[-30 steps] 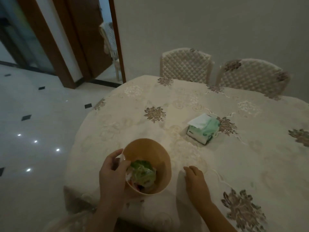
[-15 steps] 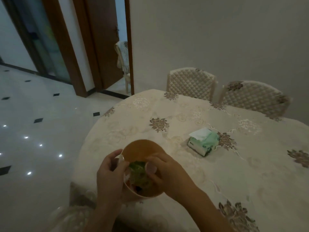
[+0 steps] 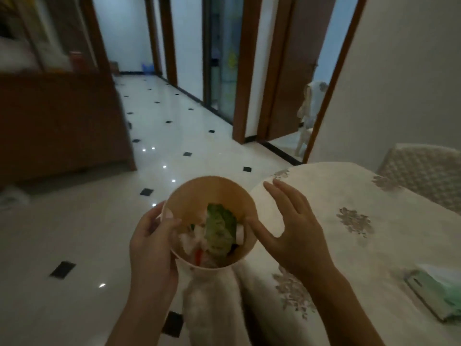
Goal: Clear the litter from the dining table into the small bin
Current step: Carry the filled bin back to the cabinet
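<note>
The small tan bin [image 3: 199,193] is in the air just past the table's left edge, above the floor. My left hand [image 3: 152,248] grips its left rim, thumb hooked inside. Inside lies the litter [image 3: 214,233]: green and white crumpled wrappers with a red scrap. My right hand [image 3: 289,228] is spread open beside the bin's right side, its thumb touching the rim and holding nothing. The dining table [image 3: 349,245], under a cream floral cloth, fills the right side of the view.
A green tissue pack [image 3: 439,293] lies on the table at the far right. A quilted chair [image 3: 421,171] stands behind the table. A cloth-covered chair back [image 3: 212,303] is under the bin. Glossy tiled floor [image 3: 87,233], a wooden cabinet [image 3: 57,126] and doorways lie to the left.
The bin has come off the table and moved left past its edge. My right hand left the bin's inside and opened beside it. The view turned left toward the hallway.
</note>
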A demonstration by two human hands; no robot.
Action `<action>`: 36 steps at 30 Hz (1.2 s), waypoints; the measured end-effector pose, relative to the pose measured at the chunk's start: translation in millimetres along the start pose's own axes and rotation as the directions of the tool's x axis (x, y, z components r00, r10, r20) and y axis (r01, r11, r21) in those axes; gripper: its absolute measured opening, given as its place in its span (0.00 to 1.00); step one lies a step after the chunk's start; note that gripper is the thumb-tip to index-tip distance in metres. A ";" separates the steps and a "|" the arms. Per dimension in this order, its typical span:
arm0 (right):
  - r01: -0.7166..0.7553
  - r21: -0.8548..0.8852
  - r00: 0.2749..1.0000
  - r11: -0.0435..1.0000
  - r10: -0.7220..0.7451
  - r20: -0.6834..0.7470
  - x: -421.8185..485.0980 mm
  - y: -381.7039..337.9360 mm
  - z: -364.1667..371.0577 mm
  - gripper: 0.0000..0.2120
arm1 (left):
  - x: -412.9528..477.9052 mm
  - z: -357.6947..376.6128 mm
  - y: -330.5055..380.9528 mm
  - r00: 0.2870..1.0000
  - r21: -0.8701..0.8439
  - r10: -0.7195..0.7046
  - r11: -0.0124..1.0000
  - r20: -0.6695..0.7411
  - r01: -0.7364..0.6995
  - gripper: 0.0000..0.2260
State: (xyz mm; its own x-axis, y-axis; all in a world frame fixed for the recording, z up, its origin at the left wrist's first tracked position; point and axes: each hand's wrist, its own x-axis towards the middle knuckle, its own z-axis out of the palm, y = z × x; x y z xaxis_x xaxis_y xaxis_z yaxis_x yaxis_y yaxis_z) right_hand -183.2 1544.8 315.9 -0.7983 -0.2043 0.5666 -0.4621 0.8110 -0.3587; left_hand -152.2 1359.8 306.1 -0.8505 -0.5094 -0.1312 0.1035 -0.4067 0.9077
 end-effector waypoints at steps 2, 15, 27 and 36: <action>0.063 0.066 0.998 0.996 -0.063 -0.001 15.6 -29.0 23.6 0.32 | 15.7 -33.6 17.4 0.995 -0.010 0.052 0.999 -0.080 -0.053 0.12; 0.374 0.334 0.862 0.865 -0.457 0.220 81.4 -289.2 250.9 0.33 | 94.9 -330.8 131.0 0.746 0.032 0.215 0.967 -0.630 -0.252 0.12; 0.521 0.580 0.538 0.626 -0.769 0.345 97.9 -505.5 436.7 0.34 | 135.5 -530.5 188.1 0.309 0.047 0.171 0.928 -0.936 -0.369 0.13; 0.540 0.724 0.324 0.430 -0.900 0.293 182.2 -665.8 579.4 0.35 | 258.5 -635.8 253.4 0.108 0.034 0.098 0.874 -0.989 -0.484 0.13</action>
State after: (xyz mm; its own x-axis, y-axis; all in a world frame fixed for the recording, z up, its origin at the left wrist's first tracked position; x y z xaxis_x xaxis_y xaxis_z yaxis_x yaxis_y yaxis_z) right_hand -244.7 649.9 228.1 0.0441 -0.9565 0.2885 -0.9091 -0.1581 -0.3854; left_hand -17.9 642.8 248.7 0.4282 -0.8455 -0.3191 0.4845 -0.0833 0.8708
